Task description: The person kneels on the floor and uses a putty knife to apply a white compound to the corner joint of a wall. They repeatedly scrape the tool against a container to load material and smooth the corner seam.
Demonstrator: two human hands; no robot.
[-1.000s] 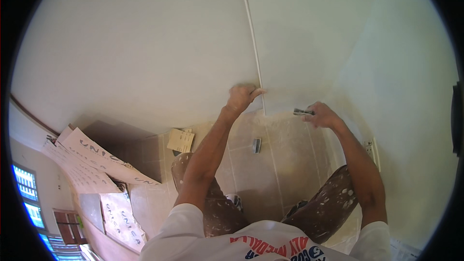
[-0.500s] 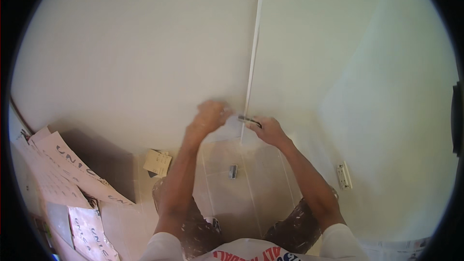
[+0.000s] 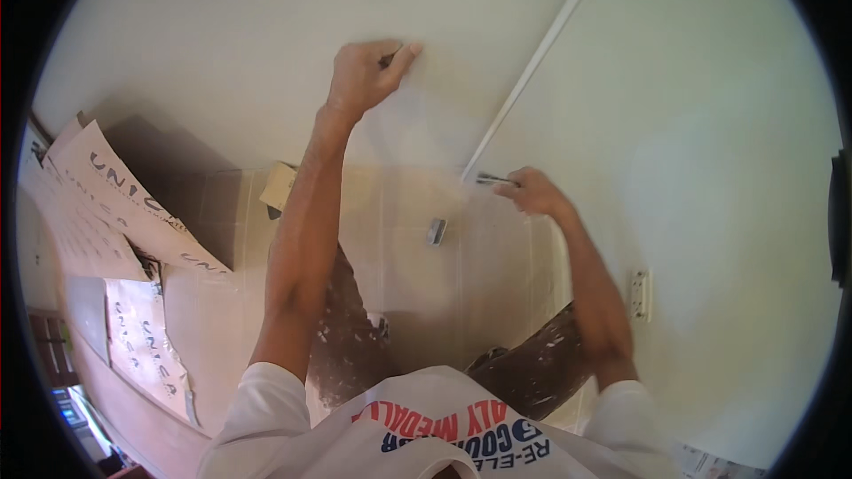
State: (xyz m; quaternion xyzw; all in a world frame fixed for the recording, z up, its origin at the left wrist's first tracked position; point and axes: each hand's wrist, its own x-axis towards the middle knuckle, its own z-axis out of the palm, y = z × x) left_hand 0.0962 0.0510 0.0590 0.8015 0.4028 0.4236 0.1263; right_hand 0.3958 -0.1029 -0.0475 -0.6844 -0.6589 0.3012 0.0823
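Observation:
My left hand (image 3: 368, 80) is raised high against the left wall. Its fingers are closed around a small dark thing (image 3: 387, 60), mostly hidden in the grip, its kind unclear. Lower down, my right hand (image 3: 539, 192) holds a slim dark tool (image 3: 495, 179), too blurred to name surely. The tool points left, close to the lower end of a white strip (image 3: 539, 58) that runs up the corner between the two walls. A small grey block (image 3: 437, 231) lies on the floor between my legs, touched by neither hand.
Large printed cardboard sheets (image 3: 133, 191) lean and lie at the left. A small tan cardboard piece (image 3: 279, 188) rests on the floor by the left wall, partly behind my left forearm. A white socket plate (image 3: 640, 294) is fixed to the right wall. Newspaper (image 3: 723, 466) shows at lower right.
My left hand has moved up the left wall, away from my right hand. My right hand, still holding the tool, has shifted right and up in view. The view itself has tilted.

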